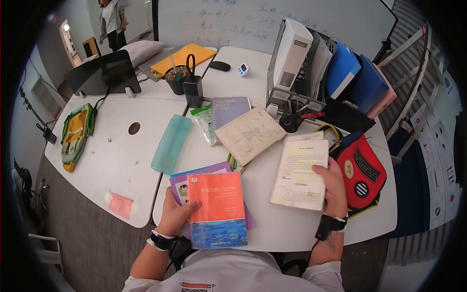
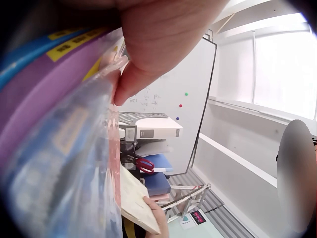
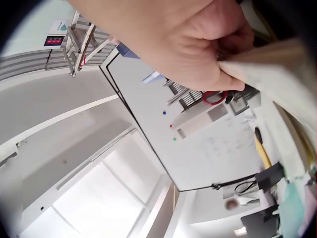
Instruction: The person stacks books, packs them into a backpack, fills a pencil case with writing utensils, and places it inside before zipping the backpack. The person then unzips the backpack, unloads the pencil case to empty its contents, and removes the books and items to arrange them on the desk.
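My left hand (image 1: pixel 176 213) grips an orange-and-blue book (image 1: pixel 217 198) at its left edge, thumb on the cover. Purple and blue booklets (image 1: pixel 220 168) stick out from beneath that book; the left wrist view shows their edges (image 2: pixel 64 52) stacked beside it. On the right, my right hand (image 1: pixel 334 189) holds a worn cream-coloured book (image 1: pixel 299 177) by its right side, with the thumb on the printed page and the other fingers hidden underneath. Another worn book (image 1: pixel 250 135) with a drawing on its cover lies beyond, between the two hands.
A teal case (image 1: pixel 171 144), a grey-purple notebook (image 1: pixel 230 110) and a green-edged packet (image 1: pixel 204 121) lie on the table (image 1: pixel 219 68). At right is a red bag (image 1: pixel 362 170). File holders with a white binder (image 1: pixel 293 53) and blue folders (image 1: pixel 343 73) stand at the back.
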Tool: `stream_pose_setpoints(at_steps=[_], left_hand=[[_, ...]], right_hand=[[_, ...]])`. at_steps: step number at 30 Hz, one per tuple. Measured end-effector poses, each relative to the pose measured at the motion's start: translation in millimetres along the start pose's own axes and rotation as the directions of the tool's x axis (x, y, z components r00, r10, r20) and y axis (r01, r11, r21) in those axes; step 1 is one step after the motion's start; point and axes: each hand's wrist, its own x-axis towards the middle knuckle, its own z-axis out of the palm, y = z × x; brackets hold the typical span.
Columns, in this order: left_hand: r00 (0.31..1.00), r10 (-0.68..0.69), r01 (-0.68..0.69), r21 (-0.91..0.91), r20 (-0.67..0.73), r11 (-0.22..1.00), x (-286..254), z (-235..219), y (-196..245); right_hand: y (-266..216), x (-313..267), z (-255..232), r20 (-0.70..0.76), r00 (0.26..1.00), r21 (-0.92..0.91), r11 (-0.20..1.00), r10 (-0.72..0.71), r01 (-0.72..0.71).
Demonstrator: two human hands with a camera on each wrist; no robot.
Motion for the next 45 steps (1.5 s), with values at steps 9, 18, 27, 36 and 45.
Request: stream_pose_setpoints(at_steps=[9, 18, 27, 36, 45], left_hand=[[1.000, -0.006, 0.006, 0.011, 0.022, 1.000, 3, -2, -4], [0.998, -0.041, 0.049, -0.194, 0.049, 0.980, 6, -17, -14], [0.999, -0.005, 0.006, -0.011, 0.040, 1.000, 5, -7, -12], [0.999, 0.006, -0.006, 0.001, 0.048, 1.000, 7, -10, -14], [0.996, -0.077, 0.089, -0.259, 0.056, 0.962, 6, -20, -14]], right_hand=[[-36, -86, 47, 0.361, 0.929, 0.319, 0.947, -0.086, -0.036], [41, -80, 144, 0.525, 0.786, -0.612, 0.786, 0.327, 0.082], [41, 31, 148, 0.071, 0.983, -0.176, 0.972, 0.169, -0.155], [45, 64, 142, 0.133, 0.984, 0.477, 0.862, 0.123, -0.172], [21, -61, 109, 0.624, 0.705, -0.293, 0.937, 0.337, -0.189]])
